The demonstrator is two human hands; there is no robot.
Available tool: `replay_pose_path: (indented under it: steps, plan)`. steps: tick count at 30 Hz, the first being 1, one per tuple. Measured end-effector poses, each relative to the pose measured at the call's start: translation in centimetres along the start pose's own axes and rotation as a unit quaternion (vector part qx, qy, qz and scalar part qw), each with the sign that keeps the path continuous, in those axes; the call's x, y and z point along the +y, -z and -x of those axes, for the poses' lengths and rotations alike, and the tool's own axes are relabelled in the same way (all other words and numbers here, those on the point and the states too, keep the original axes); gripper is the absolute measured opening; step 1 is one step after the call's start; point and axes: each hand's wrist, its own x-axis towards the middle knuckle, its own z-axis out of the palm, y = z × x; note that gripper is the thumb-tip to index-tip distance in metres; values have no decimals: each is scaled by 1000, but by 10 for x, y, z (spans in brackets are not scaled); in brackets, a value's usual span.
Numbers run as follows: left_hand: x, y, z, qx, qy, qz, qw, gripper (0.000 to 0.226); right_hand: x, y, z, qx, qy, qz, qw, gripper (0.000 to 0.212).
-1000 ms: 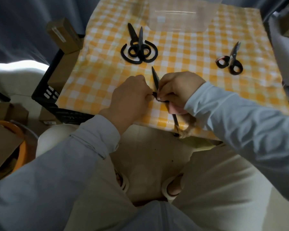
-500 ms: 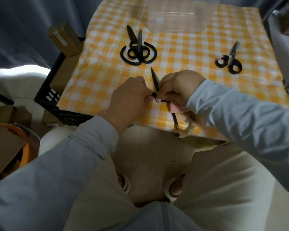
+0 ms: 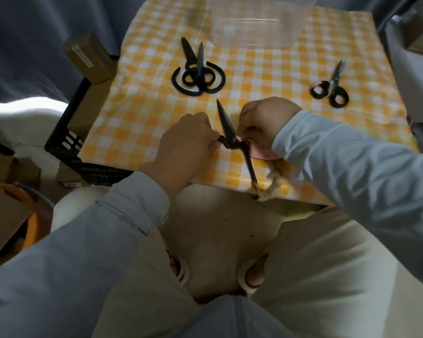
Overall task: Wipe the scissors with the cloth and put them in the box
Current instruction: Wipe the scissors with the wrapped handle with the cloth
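I see my two hands meeting at the near edge of a table (image 3: 137, 132) covered in an orange-and-white checked sheet. My left hand (image 3: 183, 147) pinches the handle end of a pair of black scissors (image 3: 226, 125), whose blade points toward the far edge. My right hand (image 3: 266, 120) grips the same scissors from the other side, with a pink cloth (image 3: 263, 152) bunched under its fingers. A second black pair (image 3: 197, 69) lies toward the far left corner, a smaller pair (image 3: 331, 86) sits near the right edge, and a clear box (image 3: 259, 23) stands at the far edge.
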Motion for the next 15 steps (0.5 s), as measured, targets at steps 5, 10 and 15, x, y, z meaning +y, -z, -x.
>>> replay_pose_path:
  steps: [5,10,15]
  plan:
    - [0,0,0,-5,4,-7,1000,33,1,-1,-5,9,-54,25,998,21]
    - [2,0,-1,-6,7,-17,1000,33,-5,-1,-3,4,-73,-46,996,19]
    - [2,2,0,-9,2,-22,1000,33,-13,-1,-4,17,-71,-49,996,20]
